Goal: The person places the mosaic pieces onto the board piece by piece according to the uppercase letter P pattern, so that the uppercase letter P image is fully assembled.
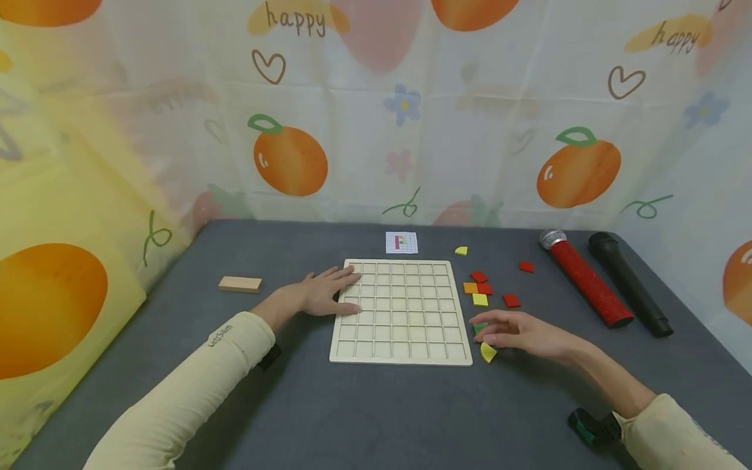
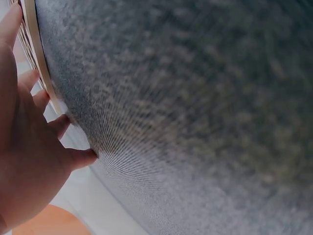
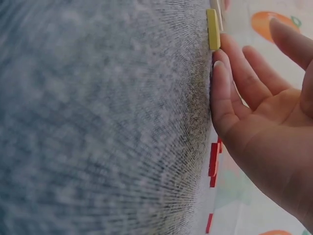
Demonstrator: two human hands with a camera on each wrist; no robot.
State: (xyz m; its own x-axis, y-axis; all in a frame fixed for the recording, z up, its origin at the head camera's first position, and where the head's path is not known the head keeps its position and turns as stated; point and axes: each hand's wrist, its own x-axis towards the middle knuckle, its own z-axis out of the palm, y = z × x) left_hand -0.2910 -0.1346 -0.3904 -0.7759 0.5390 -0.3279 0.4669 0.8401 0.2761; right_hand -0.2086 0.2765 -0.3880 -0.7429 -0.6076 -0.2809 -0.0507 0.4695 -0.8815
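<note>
A pale wooden grid board [image 1: 401, 312] lies flat on the grey table, its shallow square cells bare. My left hand [image 1: 326, 294] rests on the board's left side with fingers spread; in the left wrist view, fingers [image 2: 30, 78] reach over the board's edge [image 2: 36, 44]. Right of the board, my right hand [image 1: 519, 333] hovers low with loosely bent fingers, thumb apart from them. A green piece [image 1: 479, 328] is partly hidden under its fingertips. Just in front lies a yellow quarter-round piece [image 1: 488, 352]; the right wrist view has a yellow piece [image 3: 213, 29] right at the fingertips [image 3: 222, 41].
Beyond the right hand lie several red pieces [image 1: 512, 300], an orange square [image 1: 470, 288], a yellow square [image 1: 480, 299] and another yellow rounded piece [image 1: 461, 250]. A printed pattern card [image 1: 402, 243] is behind the board. Red [image 1: 590, 284] and black [image 1: 631, 287] microphones lie right; a wooden block [image 1: 240, 284] left.
</note>
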